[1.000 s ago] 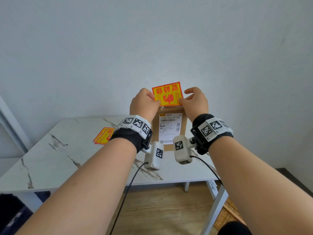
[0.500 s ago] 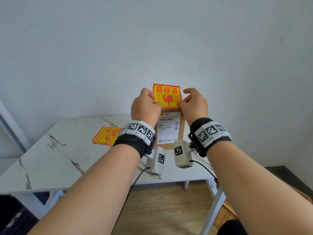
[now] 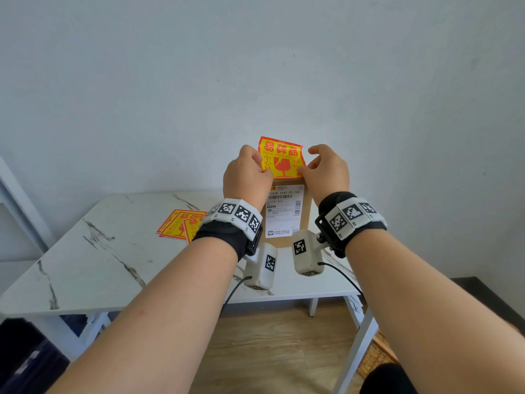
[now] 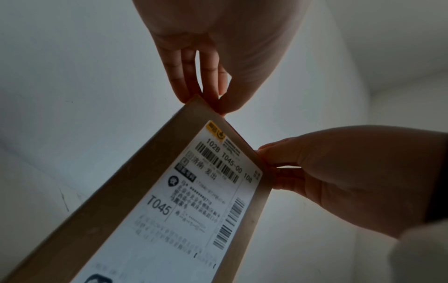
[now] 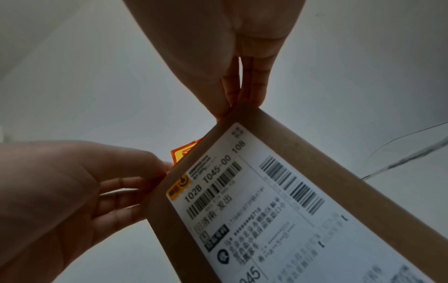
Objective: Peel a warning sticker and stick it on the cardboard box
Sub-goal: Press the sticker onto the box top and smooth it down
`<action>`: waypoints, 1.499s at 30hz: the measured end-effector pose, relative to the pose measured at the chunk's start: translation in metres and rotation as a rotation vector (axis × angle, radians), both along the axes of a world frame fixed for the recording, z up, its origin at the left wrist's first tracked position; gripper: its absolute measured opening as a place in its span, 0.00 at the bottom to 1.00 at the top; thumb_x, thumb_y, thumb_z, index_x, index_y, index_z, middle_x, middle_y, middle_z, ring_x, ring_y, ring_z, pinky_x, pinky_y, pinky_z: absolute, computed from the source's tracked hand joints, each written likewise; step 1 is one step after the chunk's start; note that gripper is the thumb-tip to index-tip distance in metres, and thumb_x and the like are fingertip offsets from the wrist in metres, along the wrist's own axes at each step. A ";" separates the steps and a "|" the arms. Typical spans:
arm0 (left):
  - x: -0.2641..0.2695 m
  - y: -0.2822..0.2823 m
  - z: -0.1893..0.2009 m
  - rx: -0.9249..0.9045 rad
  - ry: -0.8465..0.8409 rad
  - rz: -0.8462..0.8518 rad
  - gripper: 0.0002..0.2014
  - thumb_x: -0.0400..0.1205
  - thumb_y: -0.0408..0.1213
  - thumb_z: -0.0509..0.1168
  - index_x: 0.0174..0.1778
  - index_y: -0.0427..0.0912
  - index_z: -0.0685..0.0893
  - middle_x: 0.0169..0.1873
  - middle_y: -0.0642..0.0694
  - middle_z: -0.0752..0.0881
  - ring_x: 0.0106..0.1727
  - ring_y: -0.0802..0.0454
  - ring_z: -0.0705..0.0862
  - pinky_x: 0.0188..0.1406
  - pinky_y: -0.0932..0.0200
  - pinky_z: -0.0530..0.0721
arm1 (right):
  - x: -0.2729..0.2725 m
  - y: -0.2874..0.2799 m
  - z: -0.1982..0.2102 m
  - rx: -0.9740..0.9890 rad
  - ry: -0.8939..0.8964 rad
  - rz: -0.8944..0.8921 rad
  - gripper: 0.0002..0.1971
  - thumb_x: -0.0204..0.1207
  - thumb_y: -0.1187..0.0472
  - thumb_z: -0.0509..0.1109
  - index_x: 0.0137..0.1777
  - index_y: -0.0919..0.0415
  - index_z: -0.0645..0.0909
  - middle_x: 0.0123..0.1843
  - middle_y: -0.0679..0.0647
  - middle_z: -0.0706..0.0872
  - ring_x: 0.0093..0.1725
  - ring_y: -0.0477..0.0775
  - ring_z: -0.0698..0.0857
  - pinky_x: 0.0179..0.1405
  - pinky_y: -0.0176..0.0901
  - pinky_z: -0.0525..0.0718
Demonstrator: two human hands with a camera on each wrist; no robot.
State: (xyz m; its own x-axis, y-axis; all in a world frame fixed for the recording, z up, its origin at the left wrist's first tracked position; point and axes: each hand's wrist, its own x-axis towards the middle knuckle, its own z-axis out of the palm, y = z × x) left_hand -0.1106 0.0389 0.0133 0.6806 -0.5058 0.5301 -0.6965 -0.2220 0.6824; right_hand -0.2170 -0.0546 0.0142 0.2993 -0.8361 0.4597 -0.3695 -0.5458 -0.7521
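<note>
A yellow and red warning sticker stands above the top edge of the upright cardboard box, which bears a white shipping label. My left hand pinches the sticker's lower left corner and my right hand pinches its lower right corner. In the left wrist view, fingertips of my left hand touch the box at its top corner. In the right wrist view my right hand meets the box at the other corner, and a corner of the sticker shows behind the edge.
A loose pile of the same stickers lies on the marble table left of the box. A plain wall rises right behind the table. Wooden floor shows below the table's front edge, and a dark object sits at the lower right.
The sticker has turned clockwise: its top edge was higher on the right, now it is higher on the left. Both hands have stayed at the box's top edge.
</note>
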 end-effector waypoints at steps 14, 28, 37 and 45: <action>0.002 0.000 -0.001 -0.026 0.052 -0.008 0.08 0.75 0.33 0.68 0.49 0.44 0.81 0.35 0.50 0.86 0.40 0.49 0.84 0.34 0.64 0.75 | -0.004 -0.002 0.004 0.012 0.047 -0.054 0.16 0.76 0.61 0.72 0.63 0.55 0.80 0.43 0.47 0.84 0.44 0.50 0.82 0.42 0.41 0.75; -0.002 0.001 -0.006 0.000 -0.129 -0.019 0.08 0.76 0.32 0.66 0.50 0.41 0.81 0.38 0.43 0.87 0.44 0.44 0.85 0.41 0.53 0.84 | -0.002 0.003 0.002 -0.030 0.077 -0.054 0.17 0.78 0.63 0.70 0.66 0.57 0.78 0.43 0.48 0.83 0.44 0.52 0.84 0.44 0.44 0.83; -0.009 0.002 -0.009 0.009 -0.276 0.019 0.08 0.79 0.32 0.62 0.46 0.44 0.86 0.37 0.47 0.88 0.54 0.44 0.78 0.39 0.53 0.80 | 0.001 0.004 0.003 -0.012 0.093 -0.036 0.18 0.78 0.65 0.68 0.68 0.58 0.77 0.51 0.57 0.87 0.50 0.57 0.86 0.47 0.47 0.84; -0.004 -0.001 -0.005 0.062 -0.097 0.024 0.06 0.77 0.36 0.64 0.43 0.46 0.87 0.50 0.44 0.78 0.57 0.44 0.80 0.48 0.54 0.83 | 0.002 -0.001 0.005 0.018 0.134 -0.010 0.19 0.78 0.66 0.67 0.69 0.58 0.77 0.56 0.59 0.87 0.48 0.55 0.85 0.46 0.46 0.84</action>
